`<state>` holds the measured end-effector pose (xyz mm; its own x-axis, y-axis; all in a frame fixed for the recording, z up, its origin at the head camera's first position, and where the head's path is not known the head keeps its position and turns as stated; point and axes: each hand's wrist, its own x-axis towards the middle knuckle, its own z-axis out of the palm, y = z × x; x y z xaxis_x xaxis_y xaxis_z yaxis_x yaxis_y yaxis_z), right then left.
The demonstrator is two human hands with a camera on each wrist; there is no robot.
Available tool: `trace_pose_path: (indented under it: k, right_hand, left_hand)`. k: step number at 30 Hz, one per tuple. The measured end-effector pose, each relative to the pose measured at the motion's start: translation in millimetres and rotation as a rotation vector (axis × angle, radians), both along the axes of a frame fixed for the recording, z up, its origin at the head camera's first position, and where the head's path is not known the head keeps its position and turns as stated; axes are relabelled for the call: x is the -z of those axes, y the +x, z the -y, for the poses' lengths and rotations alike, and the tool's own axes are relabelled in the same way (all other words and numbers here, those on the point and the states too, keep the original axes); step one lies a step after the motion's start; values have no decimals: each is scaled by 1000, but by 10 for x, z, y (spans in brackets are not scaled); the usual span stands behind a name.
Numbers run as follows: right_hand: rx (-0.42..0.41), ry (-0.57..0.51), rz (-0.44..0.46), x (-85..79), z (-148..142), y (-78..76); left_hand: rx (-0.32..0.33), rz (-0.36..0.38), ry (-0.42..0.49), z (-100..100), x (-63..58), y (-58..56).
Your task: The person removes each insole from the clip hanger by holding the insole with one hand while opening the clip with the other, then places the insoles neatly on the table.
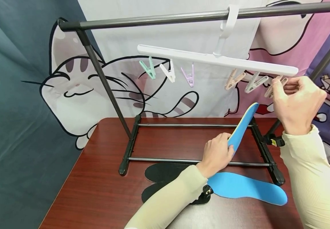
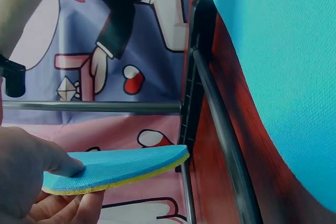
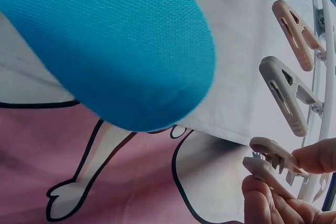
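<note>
My left hand (image 1: 217, 152) grips a blue insole (image 1: 243, 127), thumb on its blue face. The insole stands tilted upward, and its yellow underside edge shows in the left wrist view. My right hand (image 1: 299, 101) pinches the beige clothespin (image 3: 270, 167) at the right end of a white hanger (image 1: 256, 64). In the right wrist view this clothespin's jaws stand apart with nothing between them. The held insole's rounded tip lies below and left of the clothespin, apart from it. A second blue insole (image 1: 247, 188) lies on the table below my left hand.
The hanger hooks over a dark metal rack bar (image 1: 159, 20). Along it hang other clothespins, among them a green one (image 1: 150, 68), a purple one (image 1: 189, 76) and a grey one (image 1: 254, 83). Black insoles (image 1: 165, 171) lie on the brown table (image 1: 82, 190), partly behind my left sleeve.
</note>
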<state>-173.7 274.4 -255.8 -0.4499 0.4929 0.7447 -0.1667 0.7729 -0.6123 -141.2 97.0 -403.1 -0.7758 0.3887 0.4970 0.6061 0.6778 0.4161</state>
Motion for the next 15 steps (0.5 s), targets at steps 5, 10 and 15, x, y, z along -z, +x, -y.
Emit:
trace_pose_path:
  k: [5, 10, 15]
  right_hand:
    - [10, -5, 14, 11, -24, -16]
    - [10, -3, 28, 21, -26, -14]
    - [14, -10, 36, 8, -24, -7]
  left_hand:
    - [24, 27, 23, 65, 10, 64]
    - [49, 44, 13, 105, -6, 143]
    - [74, 43, -7, 134, -6, 212]
